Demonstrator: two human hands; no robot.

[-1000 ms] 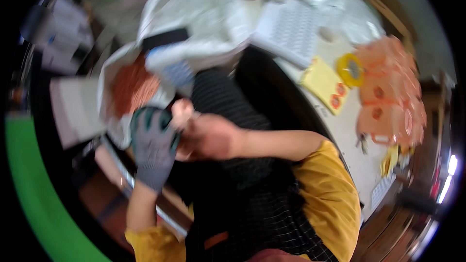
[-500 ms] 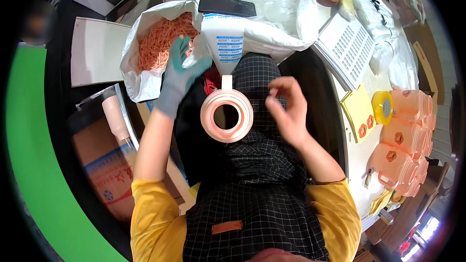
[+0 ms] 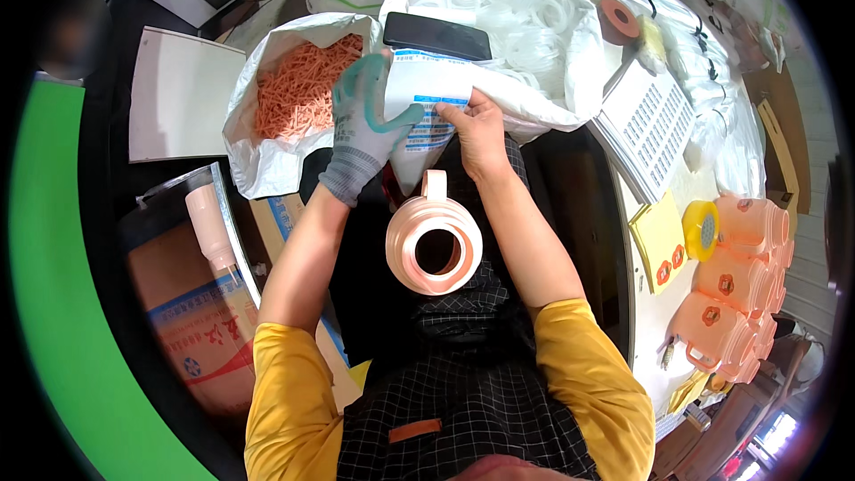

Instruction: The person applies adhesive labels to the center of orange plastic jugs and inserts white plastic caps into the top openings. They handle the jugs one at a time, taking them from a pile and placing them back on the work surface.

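Observation:
A pale pink jug (image 3: 408,254) with an open round mouth and a handle rests on my lap, its handle toward the far side. Beyond it hangs a white sheet of blue-printed labels (image 3: 405,89). My left hand (image 3: 363,120), in a grey and teal glove, curls round the sheet's left edge with the thumb across its front. With thumb and fingertips together, my bare right hand (image 3: 481,138) pinches at the blue labels near the sheet's right side. Whether a label has come loose between those fingertips is too small to tell. Neither hand touches the jug.
A black phone (image 3: 436,36) lies above the sheet. White sacks hold pink strips (image 3: 303,89) and clear rings (image 3: 508,9). On the right table are label sheets (image 3: 646,111), yellow cards (image 3: 657,245), a tape roll (image 3: 701,230) and several pink jugs (image 3: 712,325). Left stands a cardboard box (image 3: 200,330).
My right hand has moved up and left from beside the jug to the label sheet. My left hand has shifted right onto the sheet. The jug sits slightly lower and further right in view.

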